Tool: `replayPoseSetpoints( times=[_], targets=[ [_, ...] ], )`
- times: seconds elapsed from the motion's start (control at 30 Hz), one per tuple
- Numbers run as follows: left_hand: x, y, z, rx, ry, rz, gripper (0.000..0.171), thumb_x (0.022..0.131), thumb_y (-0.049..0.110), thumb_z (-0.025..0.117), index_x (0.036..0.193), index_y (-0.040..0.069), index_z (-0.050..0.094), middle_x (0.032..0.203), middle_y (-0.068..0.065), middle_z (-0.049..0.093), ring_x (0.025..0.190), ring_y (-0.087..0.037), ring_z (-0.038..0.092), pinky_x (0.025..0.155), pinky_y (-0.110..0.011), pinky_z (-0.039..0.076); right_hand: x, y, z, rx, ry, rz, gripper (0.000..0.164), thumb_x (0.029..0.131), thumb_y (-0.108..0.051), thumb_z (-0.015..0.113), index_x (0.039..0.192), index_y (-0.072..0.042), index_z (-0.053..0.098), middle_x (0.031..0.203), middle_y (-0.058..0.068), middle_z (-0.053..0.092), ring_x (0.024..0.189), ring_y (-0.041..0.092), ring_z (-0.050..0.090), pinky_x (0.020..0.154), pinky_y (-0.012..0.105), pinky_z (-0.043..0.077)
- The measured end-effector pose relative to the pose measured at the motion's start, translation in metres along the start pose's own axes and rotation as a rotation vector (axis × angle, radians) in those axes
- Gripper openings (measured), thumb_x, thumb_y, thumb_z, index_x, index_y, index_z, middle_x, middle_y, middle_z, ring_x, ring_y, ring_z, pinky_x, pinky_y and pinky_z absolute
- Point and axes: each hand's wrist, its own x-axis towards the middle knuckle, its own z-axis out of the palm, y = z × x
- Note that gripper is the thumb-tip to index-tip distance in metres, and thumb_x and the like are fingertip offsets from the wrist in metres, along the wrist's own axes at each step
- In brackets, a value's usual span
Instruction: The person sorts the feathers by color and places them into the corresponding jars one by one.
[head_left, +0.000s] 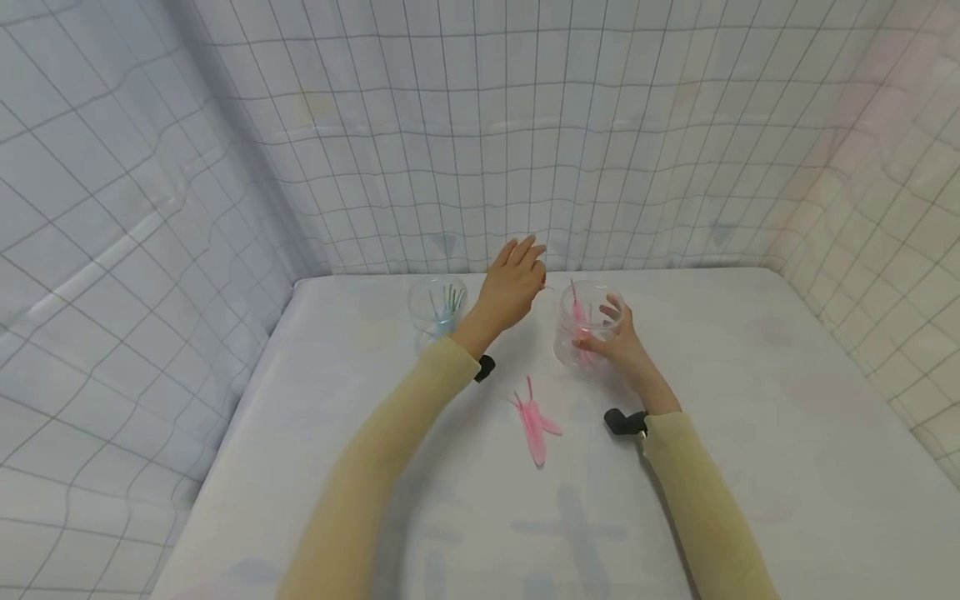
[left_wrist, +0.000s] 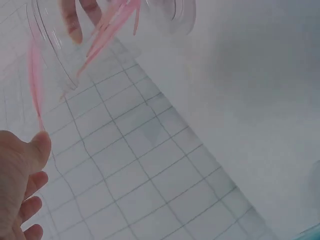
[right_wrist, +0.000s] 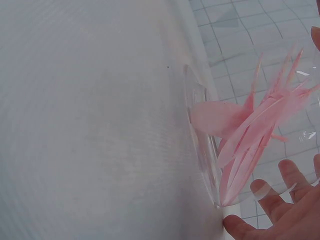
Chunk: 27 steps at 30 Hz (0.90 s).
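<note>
My left hand (head_left: 513, 279) pinches the quill of a pink feather (left_wrist: 35, 82) between thumb and fingertips. In the left wrist view the feather hangs beside the rim of a clear jar. My right hand (head_left: 618, 333) grips that jar (head_left: 566, 342) from its right side, thumb in front and fingers spread round the far wall. Several pink feathers (right_wrist: 255, 130) lean inside it, quills up, tips down at the base. On the table in front of the jar, a couple of loose pink feathers (head_left: 534, 429) lie crossed.
A second clear jar (head_left: 420, 304) with several blue feathers (head_left: 446, 321) stands left of my left wrist. The white tabletop (head_left: 750, 400) backs onto a grid-patterned cloth (head_left: 510, 125), with more cloth at both sides. A black wrist mount (head_left: 625, 422) shows at my right sleeve.
</note>
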Motion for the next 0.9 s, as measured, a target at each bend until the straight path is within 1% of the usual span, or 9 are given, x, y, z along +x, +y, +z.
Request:
replayPoseSetpoints(
  times=[0.1, 0.2, 0.27, 0.33, 0.43, 0.5, 0.7, 0.8, 0.9],
  targets=[
    [0.010, 0.010, -0.005, 0.225, 0.005, 0.054, 0.028, 0.096, 0.018, 0.058, 0.122, 0.009, 0.058, 0.146, -0.008, 0.038, 0.141, -0.028, 0.017, 0.114, -0.042, 0.006, 0.000, 0.002, 0.000, 0.011, 0.000, -0.004, 0.105, 0.075, -0.021, 0.083, 0.149, -0.019, 0.008, 0.153, 0.012, 0.020, 0.138, 0.032, 0.019, 0.109, 0.049, 0.022],
    [0.017, 0.020, -0.008, 0.390, 0.016, 0.125, 0.035, 0.094, 0.015, 0.059, 0.129, 0.010, 0.056, 0.148, -0.008, 0.036, 0.141, -0.029, 0.015, 0.113, -0.045, 0.008, 0.000, 0.003, 0.000, 0.019, 0.003, -0.015, 0.105, 0.075, -0.021, 0.083, 0.149, -0.018, 0.008, 0.152, 0.012, 0.020, 0.138, 0.033, 0.020, 0.109, 0.049, 0.022],
    [0.020, 0.026, -0.008, 0.422, 0.027, 0.162, 0.037, 0.094, 0.017, 0.059, 0.130, 0.012, 0.056, 0.148, -0.007, 0.036, 0.141, -0.030, 0.015, 0.113, -0.045, 0.008, 0.000, 0.002, -0.001, 0.024, 0.001, -0.025, 0.105, 0.076, -0.020, 0.082, 0.149, -0.017, 0.007, 0.152, 0.013, 0.019, 0.138, 0.034, 0.019, 0.109, 0.050, 0.022],
    [0.021, 0.029, -0.006, 0.393, 0.043, 0.185, 0.035, 0.094, 0.018, 0.060, 0.128, 0.012, 0.057, 0.148, -0.007, 0.037, 0.141, -0.029, 0.016, 0.113, -0.045, 0.009, 0.000, 0.001, 0.000, 0.028, -0.002, -0.032, 0.104, 0.076, -0.019, 0.082, 0.149, -0.017, 0.008, 0.152, 0.014, 0.019, 0.137, 0.034, 0.019, 0.109, 0.049, 0.022],
    [0.017, 0.031, -0.001, 0.277, 0.062, 0.187, 0.031, 0.093, 0.018, 0.062, 0.123, 0.012, 0.058, 0.147, -0.007, 0.038, 0.140, -0.028, 0.019, 0.113, -0.042, 0.011, 0.000, 0.001, 0.000, 0.025, -0.010, -0.043, 0.104, 0.076, -0.018, 0.082, 0.149, -0.016, 0.007, 0.151, 0.016, 0.019, 0.136, 0.036, 0.021, 0.108, 0.050, 0.022],
    [0.013, 0.029, 0.004, 0.169, 0.076, 0.158, 0.025, 0.094, 0.022, 0.061, 0.117, 0.013, 0.058, 0.145, -0.006, 0.039, 0.140, -0.026, 0.021, 0.113, -0.040, 0.011, 0.000, 0.002, 0.000, 0.008, -0.006, -0.046, 0.103, 0.076, -0.018, 0.082, 0.148, -0.017, 0.008, 0.151, 0.016, 0.020, 0.136, 0.036, 0.022, 0.108, 0.050, 0.023],
    [-0.005, 0.020, 0.024, -0.214, 0.082, -0.010, 0.016, 0.094, 0.030, 0.061, 0.102, 0.017, 0.058, 0.142, -0.005, 0.043, 0.138, -0.024, 0.027, 0.113, -0.035, 0.015, 0.002, 0.003, -0.002, -0.050, 0.002, -0.039, 0.102, 0.078, -0.020, 0.081, 0.149, -0.021, 0.008, 0.152, 0.014, 0.019, 0.137, 0.035, 0.021, 0.109, 0.051, 0.020],
    [-0.017, 0.017, 0.034, -0.391, 0.045, -0.058, 0.015, 0.091, 0.030, 0.065, 0.098, 0.016, 0.060, 0.140, -0.007, 0.045, 0.136, -0.026, 0.030, 0.111, -0.037, 0.021, 0.002, 0.002, -0.002, -0.052, -0.004, -0.028, 0.102, 0.079, -0.020, 0.080, 0.149, -0.021, 0.007, 0.153, 0.014, 0.018, 0.138, 0.035, 0.019, 0.109, 0.052, 0.018],
    [-0.030, 0.014, 0.046, -0.541, -0.046, -0.070, 0.013, 0.089, 0.030, 0.067, 0.093, 0.018, 0.064, 0.141, -0.007, 0.045, 0.136, -0.027, 0.029, 0.109, -0.041, 0.025, 0.002, 0.002, -0.001, -0.061, -0.007, -0.021, 0.103, 0.079, -0.021, 0.080, 0.150, -0.020, 0.006, 0.154, 0.014, 0.017, 0.138, 0.036, 0.018, 0.109, 0.053, 0.018]
  ],
)
